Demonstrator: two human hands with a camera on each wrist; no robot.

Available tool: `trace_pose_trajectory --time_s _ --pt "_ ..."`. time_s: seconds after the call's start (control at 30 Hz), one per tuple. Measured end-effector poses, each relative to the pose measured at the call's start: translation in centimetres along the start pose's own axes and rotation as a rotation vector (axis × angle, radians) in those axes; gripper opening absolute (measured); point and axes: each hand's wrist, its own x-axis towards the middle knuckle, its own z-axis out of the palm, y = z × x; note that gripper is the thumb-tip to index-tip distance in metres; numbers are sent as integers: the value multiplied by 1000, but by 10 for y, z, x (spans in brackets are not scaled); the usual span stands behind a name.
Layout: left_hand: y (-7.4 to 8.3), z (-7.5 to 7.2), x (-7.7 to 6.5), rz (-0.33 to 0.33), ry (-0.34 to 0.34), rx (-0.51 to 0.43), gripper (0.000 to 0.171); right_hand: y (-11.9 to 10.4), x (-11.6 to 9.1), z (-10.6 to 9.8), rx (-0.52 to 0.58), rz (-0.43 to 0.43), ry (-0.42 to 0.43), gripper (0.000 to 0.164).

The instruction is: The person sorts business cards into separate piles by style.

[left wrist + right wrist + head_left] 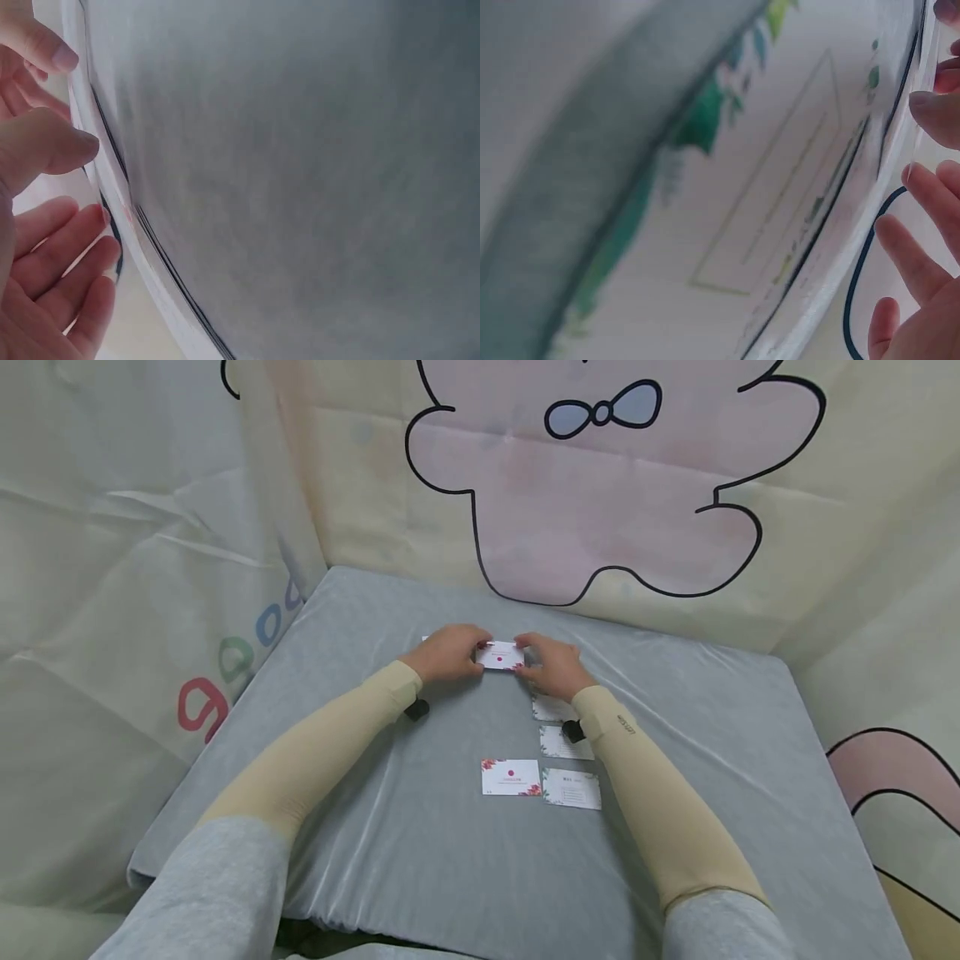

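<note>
Card (pixel 495 652), white with red flowers, is at the far middle of the table (pixel 405 843), pinched at its left end by the left hand (pixel 450 653) and at its right end by the right hand (pixel 557 665); whether it rests on the surface I cannot tell. Three leafy cards (pixel 572 789) line up toward the near side, the farther two partly hidden about the right wrist. Just left of the nearest lies a flowered card (pixel 510 777), and a white edge (pixel 425 637) shows past the left hand.
</note>
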Motion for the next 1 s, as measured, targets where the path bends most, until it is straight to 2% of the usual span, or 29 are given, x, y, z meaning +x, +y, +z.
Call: trace_pose_trajectory --time_s 0.13,0.23,0.63,0.87,1.0 --pt "-4 -1 13 5 -20 15 57 6 6 0 24 28 5 55" --pt "-7 0 17 1 -26 23 57 7 8 1 38 36 7 55" --pt "-10 2 18 -28 -17 27 55 4 17 6 -30 33 23 52" --pt "-10 5 20 -61 -39 20 57 6 19 6 -27 45 -5 53" --pt "-12 6 19 -64 -23 19 56 6 19 10 -30 50 5 52"
